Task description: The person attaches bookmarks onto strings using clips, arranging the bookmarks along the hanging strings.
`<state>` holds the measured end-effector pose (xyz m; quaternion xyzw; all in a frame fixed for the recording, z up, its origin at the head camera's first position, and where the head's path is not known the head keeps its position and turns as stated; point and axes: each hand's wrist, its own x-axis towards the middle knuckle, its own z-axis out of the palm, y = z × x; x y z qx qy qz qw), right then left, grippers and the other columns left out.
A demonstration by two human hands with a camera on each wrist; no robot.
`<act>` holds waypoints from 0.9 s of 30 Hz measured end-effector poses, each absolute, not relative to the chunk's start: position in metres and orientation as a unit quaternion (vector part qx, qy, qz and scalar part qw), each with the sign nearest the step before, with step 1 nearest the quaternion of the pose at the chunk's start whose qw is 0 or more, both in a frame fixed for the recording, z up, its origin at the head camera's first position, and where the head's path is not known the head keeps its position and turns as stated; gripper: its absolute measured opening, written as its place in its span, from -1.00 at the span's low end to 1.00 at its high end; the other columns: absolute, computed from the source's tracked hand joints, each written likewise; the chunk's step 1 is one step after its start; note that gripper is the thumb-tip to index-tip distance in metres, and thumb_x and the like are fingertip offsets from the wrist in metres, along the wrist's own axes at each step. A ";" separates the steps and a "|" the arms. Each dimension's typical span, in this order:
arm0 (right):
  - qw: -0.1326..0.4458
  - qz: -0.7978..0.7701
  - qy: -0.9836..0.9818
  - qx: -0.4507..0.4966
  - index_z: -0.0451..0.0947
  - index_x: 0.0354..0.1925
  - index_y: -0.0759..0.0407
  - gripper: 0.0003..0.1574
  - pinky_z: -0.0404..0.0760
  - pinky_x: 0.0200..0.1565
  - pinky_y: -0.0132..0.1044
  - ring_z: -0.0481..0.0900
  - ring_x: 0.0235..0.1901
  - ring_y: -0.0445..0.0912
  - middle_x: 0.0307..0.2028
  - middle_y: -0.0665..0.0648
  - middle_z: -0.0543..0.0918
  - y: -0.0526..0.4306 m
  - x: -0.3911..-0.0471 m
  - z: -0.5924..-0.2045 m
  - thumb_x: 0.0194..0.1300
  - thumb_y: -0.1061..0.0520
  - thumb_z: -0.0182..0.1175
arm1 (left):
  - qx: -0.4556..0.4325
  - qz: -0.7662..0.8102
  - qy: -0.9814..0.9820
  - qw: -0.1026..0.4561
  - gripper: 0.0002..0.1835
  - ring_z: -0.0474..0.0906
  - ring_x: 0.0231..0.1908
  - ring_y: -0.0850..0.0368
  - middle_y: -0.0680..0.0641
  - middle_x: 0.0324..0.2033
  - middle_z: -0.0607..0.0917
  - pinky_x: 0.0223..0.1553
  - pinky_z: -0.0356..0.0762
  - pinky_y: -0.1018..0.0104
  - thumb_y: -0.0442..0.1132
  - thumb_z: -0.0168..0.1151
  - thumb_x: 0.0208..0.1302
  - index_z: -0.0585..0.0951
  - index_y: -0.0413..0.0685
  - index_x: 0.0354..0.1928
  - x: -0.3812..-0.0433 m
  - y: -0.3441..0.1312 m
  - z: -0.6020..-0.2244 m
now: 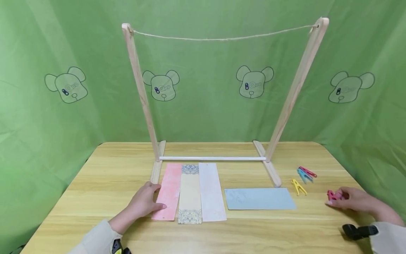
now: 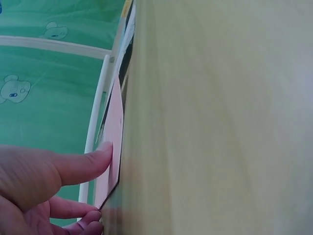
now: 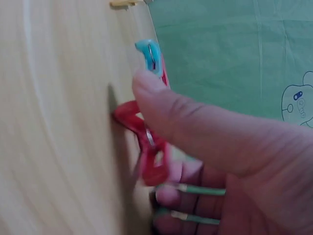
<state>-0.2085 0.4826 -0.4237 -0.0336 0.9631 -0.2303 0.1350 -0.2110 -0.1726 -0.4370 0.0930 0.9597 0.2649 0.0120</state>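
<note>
My left hand [image 1: 144,200] is at the left edge of a pink bookmark [image 1: 168,194] lying on the table. In the left wrist view the thumb lies on the face of the pink bookmark [image 2: 115,127] while the curled fingers meet its edge. Beside it are a cream patterned bookmark [image 1: 190,190] and a white bookmark [image 1: 211,192]. On the right, my right hand [image 1: 356,200] holds a red clothespin [image 1: 331,195] between thumb and fingers, just above the tabletop; the right wrist view shows the red clothespin [image 3: 149,142] larger.
A wooden frame [image 1: 293,88] with a sagging string [image 1: 206,39] stands behind the bookmarks. A light blue bookmark [image 1: 260,198] lies crosswise to their right. Yellow [image 1: 299,187], blue [image 1: 305,175] and dark pink clothespins [image 1: 308,171] lie near the right hand. Green cloth [image 1: 203,116] surrounds the table.
</note>
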 end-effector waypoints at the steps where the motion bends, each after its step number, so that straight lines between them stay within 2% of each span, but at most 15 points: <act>1: 0.124 -0.228 0.965 -0.042 0.43 -0.34 0.23 -0.65 0.28 -0.46 -0.43 0.27 -0.47 -0.28 -0.46 0.02 0.39 0.481 -0.209 -0.424 0.27 -0.05 0.19 | 0.092 0.272 0.958 0.013 -0.24 0.40 -0.34 0.11 -0.14 -0.25 0.52 -0.29 0.51 0.24 -0.18 0.56 -0.21 0.50 -0.38 0.09 -0.211 -0.173 -0.437; 6: 0.076 -0.234 0.967 -0.064 0.49 -0.33 0.22 -0.73 0.25 -0.48 -0.42 0.24 -0.50 -0.30 -0.50 -0.01 0.38 0.474 -0.212 -0.429 0.22 0.04 0.26 | 0.089 0.293 0.952 0.012 -0.32 0.48 -0.23 0.05 -0.20 -0.17 0.54 -0.12 0.54 0.10 -0.27 0.53 -0.14 0.51 -0.38 0.08 -0.211 -0.176 -0.438; 9: 0.059 -0.231 0.970 -0.057 0.51 -0.29 0.22 -0.73 0.20 -0.50 -0.41 0.22 -0.51 -0.28 -0.52 0.00 0.37 0.471 -0.213 -0.430 0.22 0.03 0.26 | 0.086 0.299 0.950 0.016 -0.36 0.46 -0.22 0.05 -0.22 -0.14 0.54 -0.12 0.54 0.12 -0.31 0.50 -0.10 0.51 -0.38 0.09 -0.211 -0.176 -0.438; 14: 0.035 -0.218 0.975 -0.033 0.53 -0.20 0.28 -0.61 0.21 -0.48 -0.40 0.24 -0.50 -0.25 -0.47 0.04 0.40 0.469 -0.216 -0.434 0.24 -0.04 0.25 | 0.077 0.314 0.946 0.016 -0.40 0.44 -0.23 0.06 -0.20 -0.12 0.54 -0.14 0.51 0.15 -0.37 0.47 -0.07 0.52 -0.37 0.08 -0.212 -0.175 -0.439; 19: 0.035 -0.240 0.970 -0.013 0.51 -0.02 0.36 -0.43 0.31 -0.46 -0.42 0.29 -0.45 -0.27 -0.35 0.08 0.50 0.473 -0.217 -0.438 0.31 -0.13 0.15 | 0.078 0.317 0.945 0.009 -0.42 0.45 -0.21 0.05 -0.18 -0.13 0.54 -0.10 0.49 0.13 -0.38 0.47 -0.08 0.53 -0.37 0.06 -0.212 -0.175 -0.441; 23: 0.044 -0.256 0.966 -0.012 0.46 0.07 0.42 -0.37 0.40 -0.42 -0.42 0.33 -0.38 -0.39 -0.17 0.21 0.57 0.477 -0.215 -0.438 0.39 -0.13 0.04 | 0.073 0.321 0.944 0.008 -0.42 0.44 -0.22 0.06 -0.17 -0.15 0.55 -0.12 0.48 0.13 -0.39 0.47 -0.09 0.53 -0.36 0.06 -0.212 -0.175 -0.442; 25: 0.048 -0.263 0.964 -0.011 0.45 0.09 0.41 -0.36 0.42 -0.38 -0.43 0.33 -0.33 -0.47 -0.08 0.26 0.57 0.479 -0.214 -0.437 0.38 -0.13 0.04 | 0.069 0.324 0.943 0.009 -0.42 0.44 -0.22 0.05 -0.16 -0.16 0.55 -0.12 0.48 0.13 -0.39 0.47 -0.09 0.52 -0.36 0.06 -0.212 -0.175 -0.442; 27: 0.050 -0.271 0.961 -0.011 0.46 0.10 0.38 -0.37 0.41 -0.37 -0.43 0.34 -0.33 -0.47 -0.11 0.21 0.59 0.479 -0.212 -0.437 0.35 -0.12 0.09 | 0.061 0.327 0.943 0.013 -0.42 0.45 -0.21 0.05 -0.15 -0.16 0.54 -0.11 0.49 0.13 -0.40 0.47 -0.09 0.52 -0.34 0.06 -0.212 -0.175 -0.441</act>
